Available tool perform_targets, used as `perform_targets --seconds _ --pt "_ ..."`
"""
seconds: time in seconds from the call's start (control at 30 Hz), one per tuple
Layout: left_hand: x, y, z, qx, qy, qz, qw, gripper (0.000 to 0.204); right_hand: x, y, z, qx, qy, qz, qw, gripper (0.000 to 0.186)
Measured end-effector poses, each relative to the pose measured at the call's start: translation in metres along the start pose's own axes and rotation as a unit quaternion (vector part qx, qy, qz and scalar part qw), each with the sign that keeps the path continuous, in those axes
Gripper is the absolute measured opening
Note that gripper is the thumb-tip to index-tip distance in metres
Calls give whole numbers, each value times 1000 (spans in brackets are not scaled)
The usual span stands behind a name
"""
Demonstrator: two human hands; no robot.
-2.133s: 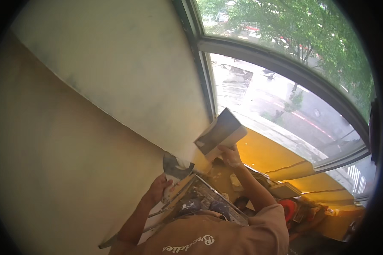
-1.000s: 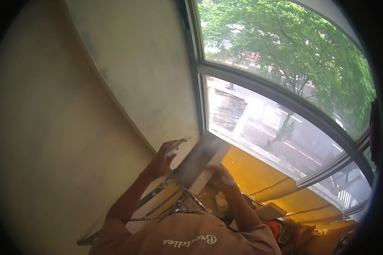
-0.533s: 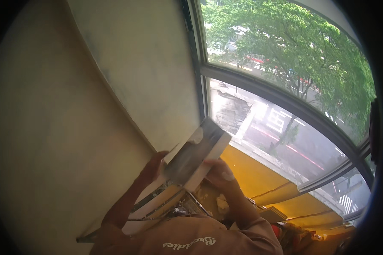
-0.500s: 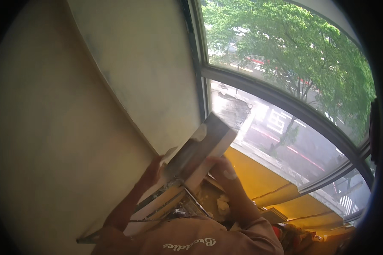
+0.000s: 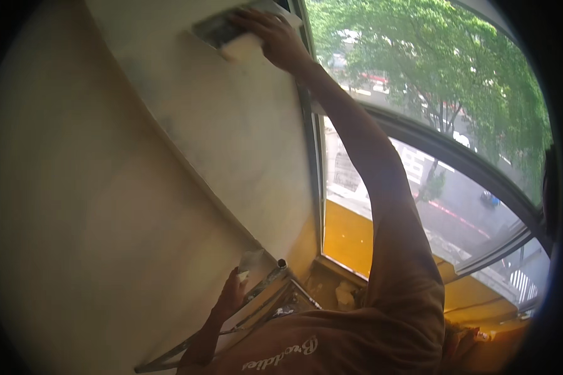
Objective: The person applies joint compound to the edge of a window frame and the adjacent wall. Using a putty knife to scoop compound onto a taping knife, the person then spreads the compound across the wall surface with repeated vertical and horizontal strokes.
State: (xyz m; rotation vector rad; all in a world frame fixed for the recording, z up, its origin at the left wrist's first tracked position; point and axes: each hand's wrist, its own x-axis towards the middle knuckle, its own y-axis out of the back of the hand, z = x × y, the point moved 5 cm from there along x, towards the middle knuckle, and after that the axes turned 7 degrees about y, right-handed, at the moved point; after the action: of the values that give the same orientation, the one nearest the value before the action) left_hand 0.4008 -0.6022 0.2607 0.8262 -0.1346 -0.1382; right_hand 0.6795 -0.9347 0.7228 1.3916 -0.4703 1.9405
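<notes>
My right hand (image 5: 274,36) is raised high, its fingers wrapped over a wide flat plastering trowel (image 5: 214,29). The trowel lies against the upper part of the pale wall (image 5: 213,125), close to the window frame. Motion smears its lower edge, where a cream-coloured part shows. Low down, my left hand (image 5: 233,292) is closed around a small scraper with a pale, blurred blade (image 5: 251,261). That blade is held up near the top of a metal ladder-like frame (image 5: 282,264).
A raised edge (image 5: 187,169) runs down between two wall faces on the left. At right, a dark-framed window (image 5: 444,140) looks onto a tree and a street. Beneath it is a yellow wall (image 5: 344,234). Crumpled pale material (image 5: 345,294) lies on the floor beyond the metal frame.
My hands were together over the metal trowel in front of me. The right has carried it up and away to the upper wall; the left has dropped lower with the scraper.
</notes>
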Motion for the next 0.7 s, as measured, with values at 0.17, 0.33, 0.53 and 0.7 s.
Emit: perform_targets --seconds 0.17,0.33,0.53,0.7 --pt "-22 7 -42 79 191 -100 973 37 -31 -43 -13 -30 -15 8 999 82" --pt "-64 0 -84 95 186 -104 972 35 -178 -62 -62 -16 -62 -79 995 73" --pt "-98 -5 -115 227 319 -250 886 32 -413 -90 -168 79 -140 -142 977 67" --pt "-74 -22 -89 121 230 -177 949 32 -585 -93 -245 104 -175 -224 953 61"
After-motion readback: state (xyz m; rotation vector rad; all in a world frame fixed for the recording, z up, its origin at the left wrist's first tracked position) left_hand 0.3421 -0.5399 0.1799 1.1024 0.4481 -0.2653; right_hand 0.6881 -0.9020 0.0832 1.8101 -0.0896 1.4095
